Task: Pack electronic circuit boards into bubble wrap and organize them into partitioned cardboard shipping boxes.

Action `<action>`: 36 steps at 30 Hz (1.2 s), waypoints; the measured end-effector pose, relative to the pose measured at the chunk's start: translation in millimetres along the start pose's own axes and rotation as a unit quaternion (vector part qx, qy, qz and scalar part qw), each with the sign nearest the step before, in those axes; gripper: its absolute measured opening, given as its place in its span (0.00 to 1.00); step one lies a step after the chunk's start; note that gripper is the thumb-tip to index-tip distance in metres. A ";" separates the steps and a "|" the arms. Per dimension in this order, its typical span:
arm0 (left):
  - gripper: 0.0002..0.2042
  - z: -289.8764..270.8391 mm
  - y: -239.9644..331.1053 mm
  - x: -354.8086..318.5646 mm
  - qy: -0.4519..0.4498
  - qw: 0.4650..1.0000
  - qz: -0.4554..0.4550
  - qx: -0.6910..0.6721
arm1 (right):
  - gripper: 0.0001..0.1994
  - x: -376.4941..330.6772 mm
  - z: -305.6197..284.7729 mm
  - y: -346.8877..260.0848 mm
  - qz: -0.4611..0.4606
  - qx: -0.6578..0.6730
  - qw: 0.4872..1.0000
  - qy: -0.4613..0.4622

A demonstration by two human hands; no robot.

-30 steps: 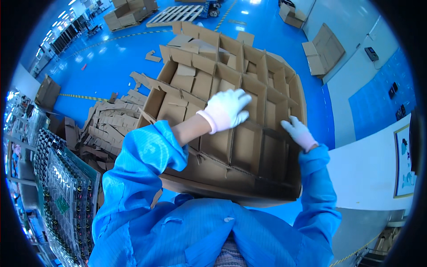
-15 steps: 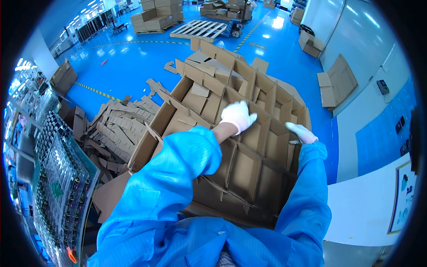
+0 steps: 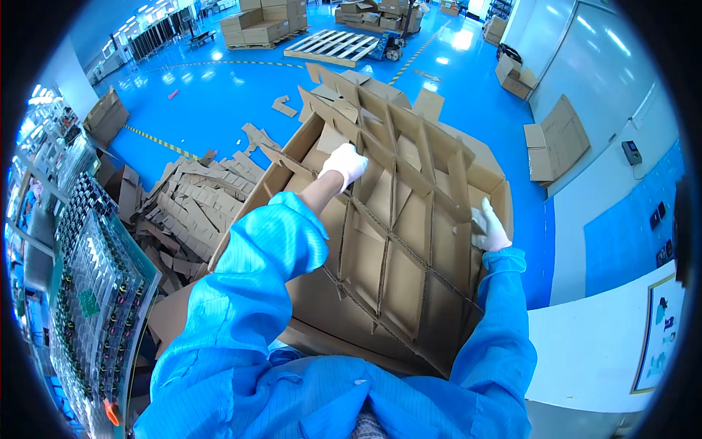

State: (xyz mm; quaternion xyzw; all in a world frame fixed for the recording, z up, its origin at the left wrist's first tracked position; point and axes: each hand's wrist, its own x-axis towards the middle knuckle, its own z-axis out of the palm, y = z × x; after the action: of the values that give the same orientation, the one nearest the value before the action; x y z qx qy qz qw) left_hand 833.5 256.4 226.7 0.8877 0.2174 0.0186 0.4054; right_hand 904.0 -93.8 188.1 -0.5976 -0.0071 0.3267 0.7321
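Note:
A large open cardboard box [image 3: 506, 192] stands before me, with a cardboard divider grid [image 3: 395, 238] of crossing slotted strips in it. The grid sits skewed, its cells leaning and its strips standing up at the far side. My left hand [image 3: 345, 164], in a white glove, is closed on a strip crossing at the grid's left-middle part. At the right side my right hand [image 3: 490, 227], also gloved, grips the end of a strip close to the box wall; some of its fingers are hidden. Loose cardboard pieces lie inside, under the grid.
Scrap cardboard strips [image 3: 201, 201] are heaped on the floor at the left. Near left stands a rack of clear trays [image 3: 99, 307]. A wooden pallet [image 3: 333, 47] and stacked boxes [image 3: 267, 25] are farther off. An open carton [image 3: 556, 143] leans on the right wall.
My left hand has moved left and closed on the grid. The grid's cells have skewed and its far strips lean more. My right hand has shifted slightly, staying at the right edge.

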 end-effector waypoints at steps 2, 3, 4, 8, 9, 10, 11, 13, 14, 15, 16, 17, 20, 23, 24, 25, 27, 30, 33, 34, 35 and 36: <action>0.20 -8.0 -7.0 -0.9 0.006 0.997 0.007 -0.082 | 0.33 -2.6 11.6 8.0 0.003 0.031 0.999 -0.027; 0.20 -13.5 -6.3 -6.6 0.007 0.997 0.005 -0.082 | 0.33 -4.4 21.7 9.4 0.005 0.030 0.999 -0.028; 0.20 -20.5 -5.6 -12.4 0.024 0.991 0.009 -0.134 | 0.33 -7.0 32.9 9.0 -0.005 0.019 0.997 -0.071; 0.15 -55.0 10.2 -40.6 0.080 0.922 0.051 -0.375 | 0.33 -19.2 84.8 -7.7 -0.035 -0.016 0.978 -0.205; 0.10 -60.5 13.1 -45.0 0.080 0.881 0.077 -0.459 | 0.35 -21.1 97.5 -11.8 -0.061 -0.048 0.971 -0.224; 0.10 -68.5 11.4 -46.6 0.083 0.882 0.075 -0.458 | 0.36 -21.7 111.1 -15.3 -0.085 -0.080 0.963 -0.245; 0.10 -77.4 10.2 -44.4 0.068 0.852 0.102 -0.509 | 0.37 -22.6 123.3 -19.2 -0.109 -0.111 0.952 -0.264; 0.09 -94.4 11.9 -43.9 0.056 0.806 0.152 -0.570 | 0.36 -26.2 142.2 -27.6 -0.141 -0.155 0.936 -0.283; 0.09 -102.0 14.5 -44.7 0.059 0.792 0.174 -0.582 | 0.34 -29.8 150.2 -32.7 -0.148 -0.169 0.932 -0.283; 0.09 -111.0 20.6 -49.8 0.059 0.792 0.170 -0.584 | 0.34 -39.8 159.6 -42.7 -0.143 -0.170 0.933 -0.283; 0.09 -120.5 29.0 -56.6 0.012 0.741 0.176 -0.648 | 0.33 -54.1 169.7 -56.0 -0.116 -0.165 0.941 -0.270; 0.10 -124.8 31.9 -58.9 -0.035 0.683 0.181 -0.707 | 0.32 -63.7 177.5 -64.6 -0.088 -0.160 0.949 -0.256; 0.12 -124.8 35.7 -46.1 -0.026 0.682 0.228 -0.694 | 0.30 -70.5 189.6 -80.4 -0.144 -0.253 0.931 -0.222; 0.14 -123.5 33.1 -38.0 -0.016 0.679 0.282 -0.678 | 0.28 -82.8 202.8 -95.2 -0.202 -0.345 0.897 -0.186; 0.14 -122.2 25.8 -38.1 0.016 0.683 0.277 -0.676 | 0.29 -90.2 211.1 -101.8 -0.218 -0.400 0.876 -0.158; 0.14 -119.0 21.5 -39.6 0.042 0.688 0.271 -0.672 | 0.29 -99.6 217.4 -108.2 -0.233 -0.451 0.853 -0.125; 0.14 -116.0 9.0 -44.1 0.098 0.695 0.259 -0.663 | 0.30 -111.9 231.2 -114.4 -0.259 -0.547 0.794 -0.060; 0.21 -105.9 -5.7 -77.0 -0.035 0.655 0.151 -0.739 | 0.23 -118.1 246.4 -95.1 -0.250 -0.679 0.689 0.039; 0.41 -82.5 -27.5 -94.0 -0.059 0.704 0.122 -0.698 | 0.15 -105.4 250.0 -32.1 -0.307 -0.800 0.503 0.114; 0.39 -75.1 -35.7 -97.8 -0.038 0.718 0.101 -0.687 | 0.14 -103.6 251.3 -14.8 -0.315 -0.808 0.483 0.125; 0.38 -69.2 -44.3 -98.7 -0.016 0.733 0.081 -0.675 | 0.14 -103.1 259.1 -2.5 -0.315 -0.807 0.485 0.119; 0.36 -62.6 -54.7 -99.8 0.005 0.747 0.059 -0.662 | 0.16 -103.3 268.4 9.9 -0.276 -0.815 0.500 0.093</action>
State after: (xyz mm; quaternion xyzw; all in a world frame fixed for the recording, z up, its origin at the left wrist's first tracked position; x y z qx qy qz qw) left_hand 709.8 292.4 243.1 0.4080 0.0998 0.1862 0.8882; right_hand 710.5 90.2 295.3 -0.9245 -0.3667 -0.0998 -0.0302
